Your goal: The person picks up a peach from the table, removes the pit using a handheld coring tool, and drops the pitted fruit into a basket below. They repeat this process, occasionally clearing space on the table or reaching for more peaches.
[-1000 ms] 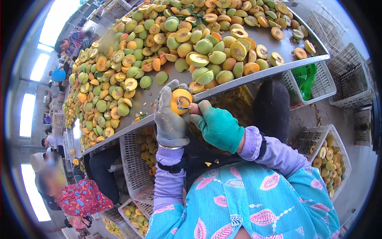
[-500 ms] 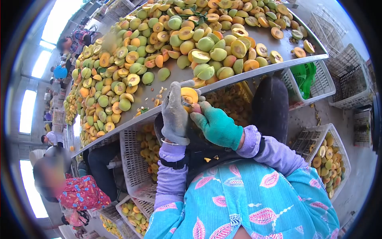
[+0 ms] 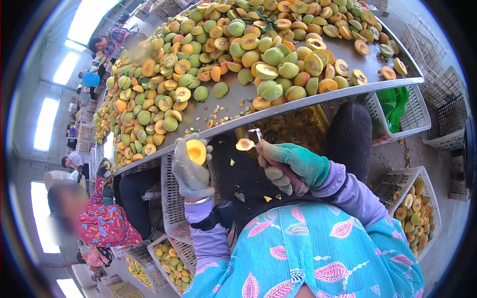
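My left hand (image 3: 189, 171), in a grey glove, grips an orange fruit half (image 3: 196, 151) with its cut face up, just below the metal table's edge (image 3: 298, 102). My right hand (image 3: 290, 164), in a green glove, holds a small metal pitting spoon (image 3: 254, 135) out over my dark apron. A fruit pit (image 3: 244, 144) sits at the spoon's tip. The two hands are apart. A heap of green and orange fruit (image 3: 208, 54), whole and halved, covers the table above my hands.
White plastic crates of cut fruit stand at my right (image 3: 412, 208) and below my left arm (image 3: 171, 265). An empty crate with a green scoop (image 3: 397, 107) is under the table's right end. Other workers (image 3: 102, 218) stand along the table at left.
My hands have separated. The left hand dropped down and left with the fruit half; the right hand pulled away to the right with the spoon and the pit scooped out.
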Motion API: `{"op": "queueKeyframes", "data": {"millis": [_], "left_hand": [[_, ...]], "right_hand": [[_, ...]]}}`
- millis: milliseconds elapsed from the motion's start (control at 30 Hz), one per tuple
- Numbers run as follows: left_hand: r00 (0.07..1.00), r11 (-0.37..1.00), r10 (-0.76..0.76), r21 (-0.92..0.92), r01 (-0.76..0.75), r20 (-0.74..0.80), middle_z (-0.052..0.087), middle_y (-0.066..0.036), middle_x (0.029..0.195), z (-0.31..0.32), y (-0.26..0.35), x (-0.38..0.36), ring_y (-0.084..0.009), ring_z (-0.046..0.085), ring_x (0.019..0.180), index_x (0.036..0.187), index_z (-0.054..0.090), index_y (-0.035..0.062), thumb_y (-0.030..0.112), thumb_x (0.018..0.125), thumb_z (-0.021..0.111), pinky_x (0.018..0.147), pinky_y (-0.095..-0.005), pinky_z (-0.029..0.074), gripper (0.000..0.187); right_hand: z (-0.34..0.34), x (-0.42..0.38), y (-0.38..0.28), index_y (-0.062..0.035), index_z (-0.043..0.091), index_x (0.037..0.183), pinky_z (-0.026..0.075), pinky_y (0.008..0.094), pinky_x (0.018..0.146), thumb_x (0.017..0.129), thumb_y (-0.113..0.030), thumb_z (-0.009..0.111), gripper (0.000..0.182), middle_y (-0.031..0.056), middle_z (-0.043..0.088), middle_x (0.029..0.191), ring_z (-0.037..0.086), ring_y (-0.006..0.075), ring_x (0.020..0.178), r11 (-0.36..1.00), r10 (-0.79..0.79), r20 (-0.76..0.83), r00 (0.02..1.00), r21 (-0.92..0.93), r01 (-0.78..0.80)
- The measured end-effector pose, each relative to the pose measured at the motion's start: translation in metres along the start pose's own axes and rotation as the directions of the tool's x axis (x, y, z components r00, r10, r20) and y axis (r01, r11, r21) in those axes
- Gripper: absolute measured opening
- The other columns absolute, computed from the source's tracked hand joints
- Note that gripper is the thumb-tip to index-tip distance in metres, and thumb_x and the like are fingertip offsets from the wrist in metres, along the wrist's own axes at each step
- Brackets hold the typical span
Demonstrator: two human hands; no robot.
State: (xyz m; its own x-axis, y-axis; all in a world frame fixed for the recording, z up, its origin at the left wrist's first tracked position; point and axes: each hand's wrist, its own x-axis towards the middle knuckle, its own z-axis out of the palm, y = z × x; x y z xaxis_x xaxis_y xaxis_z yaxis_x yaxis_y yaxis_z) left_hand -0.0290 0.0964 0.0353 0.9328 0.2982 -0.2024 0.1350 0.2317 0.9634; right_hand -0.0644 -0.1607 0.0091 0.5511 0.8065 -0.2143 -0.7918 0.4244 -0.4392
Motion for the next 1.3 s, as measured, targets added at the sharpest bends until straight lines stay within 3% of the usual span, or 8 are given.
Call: {"op": "queueKeyframes", "data": {"millis": [67, 367, 433, 567, 633, 800, 1000, 1300], "left_hand": [[0.902, 0.190, 0.382, 0.938, -0.289, 0.201, 0.069, -0.015, 0.097, -0.056, -0.007, 0.050, -0.0262, 0.066, 0.087, 0.095, 0.069, -0.0003, 0.031, 0.091, 0.058, 0.079, -0.0363, 0.050, 0.033], [0.805, -0.309, -0.095, 0.751, -0.583, 0.585, 0.063, -0.019, 0.116, 0.102, -0.029, 0.212, -0.0354, 0.060, 0.109, 0.121, 0.058, 0.0087, 0.038, 0.079, 0.070, 0.091, -0.0408, 0.048, 0.053], [0.827, -0.197, -0.202, 0.806, -0.559, 0.524, 0.066, -0.017, 0.109, 0.105, -0.017, 0.229, -0.0296, 0.064, 0.101, 0.118, 0.059, 0.0059, 0.028, 0.075, 0.076, 0.085, -0.0369, 0.052, 0.051], [0.800, 0.951, -0.263, 0.284, 0.122, 0.539, 0.066, -0.009, 0.102, 0.074, 0.000, 0.166, -0.0203, 0.066, 0.085, 0.121, 0.057, 0.0026, 0.026, 0.094, 0.050, 0.067, -0.0304, 0.053, 0.037], [0.775, 0.964, -0.241, 0.052, 0.261, 0.584, 0.066, -0.011, 0.104, 0.077, 0.008, 0.116, -0.0181, 0.066, 0.084, 0.124, 0.055, 0.0033, 0.023, 0.098, 0.046, 0.063, -0.0279, 0.053, 0.034], [0.675, 0.585, 0.419, 0.387, -0.712, 0.608, 0.067, -0.012, 0.100, 0.093, -0.006, 0.043, -0.0169, 0.065, 0.081, 0.118, 0.055, -0.0011, 0.011, 0.100, 0.044, 0.066, -0.0250, 0.054, 0.025], [0.931, 0.993, 0.111, -0.083, -0.087, 0.348, 0.065, -0.011, 0.096, 0.112, -0.013, 0.021, -0.0175, 0.064, 0.084, 0.112, 0.058, -0.0002, 0.031, 0.103, 0.040, 0.072, -0.0287, 0.055, 0.037], [0.946, 0.975, 0.215, 0.001, -0.222, 0.242, 0.063, -0.011, 0.091, 0.116, -0.017, 0.001, -0.0168, 0.061, 0.082, 0.108, 0.060, -0.0016, 0.039, 0.102, 0.039, 0.074, -0.0305, 0.052, 0.046]], "right_hand": [[-0.013, -0.003, -0.007, -0.0072, 0.049, 0.096, 0.042, 0.0242, 0.040, 0.098, -0.043, 0.048, 0.036, 0.0008, 0.049, 0.065, 0.046, 0.0100, 0.048, 0.958, -0.080, -0.274, 0.958, -0.286, -0.002], [-0.020, 0.000, -0.013, -0.0080, 0.050, 0.101, 0.044, 0.0276, 0.043, 0.096, -0.036, 0.054, 0.029, 0.0015, 0.053, 0.072, 0.051, 0.0097, 0.055, 0.906, -0.243, -0.541, 0.806, -0.422, -0.010], [-0.012, -0.005, -0.022, -0.0078, 0.050, 0.100, 0.043, 0.0269, 0.044, 0.097, -0.033, 0.053, 0.026, 0.0003, 0.053, 0.070, 0.050, 0.0086, 0.054, 0.908, -0.270, -0.573, 0.774, -0.420, 0.005], [-0.018, 0.015, -0.032, -0.0051, 0.051, 0.096, 0.046, 0.0347, 0.050, 0.096, -0.028, 0.056, 0.023, 0.0056, 0.058, 0.070, 0.058, 0.0182, 0.056, 0.632, -0.585, -0.391, 0.711, -0.769, 0.098], [-0.015, 0.033, -0.035, -0.0032, 0.051, 0.096, 0.048, 0.0453, 0.058, 0.093, -0.027, 0.059, 0.025, 0.0157, 0.064, 0.075, 0.064, 0.0339, 0.066, 0.094, -0.814, -0.059, 0.578, -0.995, 0.030], [0.004, 0.052, -0.027, -0.0019, 0.052, 0.096, 0.051, 0.0480, 0.062, 0.092, -0.026, 0.060, 0.026, 0.0185, 0.066, 0.079, 0.065, 0.0387, 0.074, -0.018, -0.850, 0.019, 0.526, -1.000, 0.008], [0.017, 0.050, -0.016, -0.0022, 0.051, 0.095, 0.050, 0.0484, 0.056, 0.094, -0.029, 0.057, 0.027, 0.0196, 0.065, 0.075, 0.064, 0.0382, 0.067, 0.015, -0.876, -0.053, 0.479, -0.996, -0.084], [0.008, 0.067, 0.007, -0.0007, 0.049, 0.099, 0.048, 0.0504, 0.057, 0.097, -0.031, 0.051, 0.031, 0.0256, 0.061, 0.074, 0.062, 0.0443, 0.068, 0.142, -0.870, -0.097, 0.483, -0.988, 0.057]]}}
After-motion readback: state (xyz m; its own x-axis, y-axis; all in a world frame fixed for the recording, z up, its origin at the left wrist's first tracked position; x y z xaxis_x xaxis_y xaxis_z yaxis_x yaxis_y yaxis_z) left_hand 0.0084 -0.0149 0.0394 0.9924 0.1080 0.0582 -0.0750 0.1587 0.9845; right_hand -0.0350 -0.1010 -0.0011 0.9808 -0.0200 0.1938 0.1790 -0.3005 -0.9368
